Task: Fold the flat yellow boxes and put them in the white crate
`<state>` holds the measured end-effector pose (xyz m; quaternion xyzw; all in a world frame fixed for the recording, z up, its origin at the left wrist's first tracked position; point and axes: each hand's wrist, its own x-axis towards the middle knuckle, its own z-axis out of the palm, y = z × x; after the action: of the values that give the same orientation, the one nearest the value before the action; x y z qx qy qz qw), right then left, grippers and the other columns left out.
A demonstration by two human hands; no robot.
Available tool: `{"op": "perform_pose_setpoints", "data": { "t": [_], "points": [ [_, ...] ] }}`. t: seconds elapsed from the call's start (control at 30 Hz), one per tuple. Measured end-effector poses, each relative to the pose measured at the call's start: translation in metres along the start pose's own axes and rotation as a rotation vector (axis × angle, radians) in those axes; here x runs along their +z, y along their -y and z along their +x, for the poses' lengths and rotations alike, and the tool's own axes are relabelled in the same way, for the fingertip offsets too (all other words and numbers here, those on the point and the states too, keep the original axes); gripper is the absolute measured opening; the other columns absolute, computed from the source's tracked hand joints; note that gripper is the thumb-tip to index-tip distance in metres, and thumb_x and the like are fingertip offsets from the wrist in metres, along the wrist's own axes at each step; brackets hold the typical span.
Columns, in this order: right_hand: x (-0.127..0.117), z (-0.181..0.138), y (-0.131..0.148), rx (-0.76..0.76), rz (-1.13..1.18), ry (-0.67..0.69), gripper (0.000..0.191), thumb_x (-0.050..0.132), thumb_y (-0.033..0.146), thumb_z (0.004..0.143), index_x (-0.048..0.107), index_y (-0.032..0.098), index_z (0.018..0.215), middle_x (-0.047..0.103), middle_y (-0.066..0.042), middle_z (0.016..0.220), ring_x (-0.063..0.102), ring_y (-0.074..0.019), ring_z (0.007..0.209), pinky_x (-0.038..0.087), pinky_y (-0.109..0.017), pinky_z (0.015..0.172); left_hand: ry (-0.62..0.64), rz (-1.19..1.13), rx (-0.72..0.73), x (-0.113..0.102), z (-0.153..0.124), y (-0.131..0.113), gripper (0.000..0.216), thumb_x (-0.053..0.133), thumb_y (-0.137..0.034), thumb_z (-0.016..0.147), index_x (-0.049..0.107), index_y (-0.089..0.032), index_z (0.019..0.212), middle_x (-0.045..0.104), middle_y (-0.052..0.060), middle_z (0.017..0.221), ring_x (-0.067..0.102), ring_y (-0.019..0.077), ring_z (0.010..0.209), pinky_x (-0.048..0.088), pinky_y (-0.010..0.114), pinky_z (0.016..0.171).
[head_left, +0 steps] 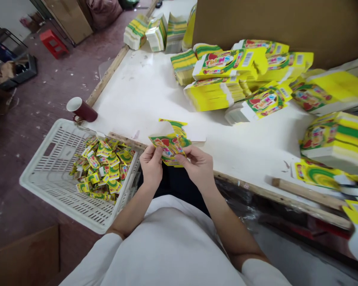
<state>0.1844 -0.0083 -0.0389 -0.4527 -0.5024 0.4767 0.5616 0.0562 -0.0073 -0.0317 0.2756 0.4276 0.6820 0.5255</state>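
As I follow the feed from the head camera, I see both of the wearer's hands closed on one printed carton, held between them at the near edge of the white table. On its left side, the left hand pinches it between thumb and forefinger, the remaining fingers curled in. From the other side, the right hand grips the lower right part with thumb and fingertips. I see the hands near each other but apart, with the carton spanning the gap. Its panels are yellow and green with fruit pictures, and a pale flap stands up at the back.

Just beside the left forearm I have a white slotted crate, tilted in my view. Many small yellow and green packets lie jumbled in it, heaped toward the table side. I also make out a maroon mug with a white inside at the table's left corner; its contents I cannot tell. Farther off, on the floor, a grey bin holds something brown and some dark things too small for me to name. Bundled carton stacks lie across the table beyond the hands, in front of a big cardboard box.
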Motion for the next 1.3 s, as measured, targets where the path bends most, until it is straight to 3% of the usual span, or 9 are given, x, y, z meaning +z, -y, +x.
{"op": "perform_pose_setpoints", "data": {
  "t": [0.3,0.47,0.57,0.67,0.73,0.87,0.97,1.17,1.3],
  "points": [
    [-0.019,0.007,0.008,-0.249,-0.268,0.229,0.015,0.068,0.016,0.087,0.076,0.024,0.097,0.074,-0.002,0.085,0.068,-0.0174,0.078,0.054,-0.03,0.071,0.027,0.128,0.1,-0.024,0.019,-0.014,0.03,0.089,-0.044,0.063,0.076,-0.022,0.079,0.076,-0.001,0.078,0.071,0.0129,0.075,0.056,0.023,0.078],
    [-0.035,0.009,0.017,-0.5,-0.566,0.283,0.031,0.053,0.012,0.097,0.074,0.026,0.113,0.072,-0.006,0.095,0.066,-0.0189,0.09,0.054,-0.034,0.079,0.48,0.372,-0.022,-0.045,0.035,-0.062,0.08,0.074,-0.074,0.064,0.066,-0.025,0.127,0.07,0.01,0.126,0.065,0.0272,0.119,0.051,0.038,0.101],
    [-0.038,0.011,0.024,-0.704,-0.721,0.396,0.025,0.055,0.016,0.098,0.074,0.025,0.111,0.075,-0.006,0.094,0.064,-0.0205,0.091,0.053,-0.036,0.08,0.774,0.687,-0.115,-0.042,0.034,-0.079,0.102,0.081,-0.07,0.059,0.049,-0.024,0.144,0.061,0.013,0.139,0.059,0.0326,0.127,0.045,0.045,0.109],
    [-0.032,0.009,0.025,-0.81,-0.742,0.361,0.023,0.058,0.02,0.097,0.072,0.026,0.114,0.077,-0.005,0.101,0.065,-0.0207,0.093,0.053,-0.037,0.082,0.846,0.975,-0.132,-0.027,0.021,-0.064,0.102,0.089,-0.05,0.059,0.043,-0.02,0.145,0.059,0.015,0.14,0.057,0.0333,0.127,0.043,0.046,0.11],
    [-0.024,0.004,0.019,-0.803,-0.688,0.204,0.026,0.06,0.017,0.096,0.071,0.028,0.116,0.077,-0.004,0.103,0.068,-0.0199,0.095,0.054,-0.036,0.082,0.743,1.018,-0.103,-0.017,0.011,-0.047,0.085,0.083,-0.042,0.069,0.044,-0.018,0.14,0.061,0.013,0.134,0.059,0.0301,0.123,0.046,0.043,0.107],
    [-0.001,-0.016,0.003,-0.63,-0.512,-0.094,0.034,0.056,0.007,0.094,0.07,0.03,0.116,0.075,-0.004,0.107,0.071,-0.0182,0.095,0.059,-0.034,0.084,0.418,1.01,0.063,-0.009,-0.001,-0.023,0.069,0.076,-0.034,0.073,0.043,-0.017,0.131,0.065,0.007,0.114,0.065,0.0229,0.103,0.052,0.036,0.092],
    [0.009,-0.028,-0.002,-0.512,-0.357,-0.191,0.03,0.058,0.009,0.091,0.067,0.027,0.113,0.074,-0.007,0.111,0.071,-0.0202,0.101,0.059,-0.037,0.088,0.336,1.054,0.175,-0.012,-0.002,-0.018,0.075,0.076,-0.032,0.071,0.038,-0.019,0.134,0.065,0.006,0.107,0.065,0.0205,0.093,0.053,0.034,0.085],
    [-0.008,-0.009,0.008,0.026,0.012,-0.048,0.034,0.073,0.047,0.081,0.063,0.024,0.104,0.07,-0.002,0.085,0.066,-0.0177,0.073,0.058,-0.033,0.07,0.483,1.148,0.478,-0.027,-0.003,-0.015,0.076,0.076,-0.03,0.075,0.037,-0.022,0.14,0.062,0.01,0.12,0.065,0.0233,0.104,0.054,0.033,0.087],
    [-0.012,0.003,0.004,0.467,0.284,0.227,0.039,0.068,0.059,0.079,0.068,0.02,0.085,0.071,-0.004,0.073,0.066,-0.0195,0.062,0.056,-0.033,0.057,0.562,1.093,0.687,-0.032,-0.01,-0.011,0.083,0.079,-0.035,0.075,0.032,-0.023,0.142,0.062,0.01,0.116,0.067,0.023,0.101,0.054,0.033,0.087]
  ]
}}
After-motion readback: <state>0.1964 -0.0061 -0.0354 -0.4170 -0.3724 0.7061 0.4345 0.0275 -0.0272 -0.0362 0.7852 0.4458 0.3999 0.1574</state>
